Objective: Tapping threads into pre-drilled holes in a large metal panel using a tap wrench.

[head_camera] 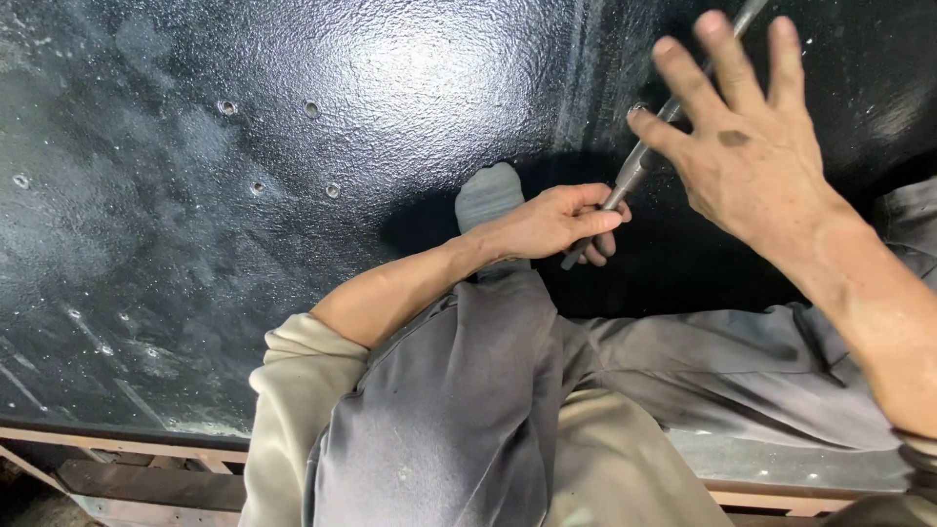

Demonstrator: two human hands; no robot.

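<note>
Centrally, your left hand (556,222) clenched around a grey metal rod (639,161), your right hand (752,146) upper right, fingers spread, released, over the black textured surface (195,195).

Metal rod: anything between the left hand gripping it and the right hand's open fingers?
Head view: only the metal rod itself spans that stretch. The left hand grips its lower end, the right hand touches it higher up, with the black coated surface behind.
</note>
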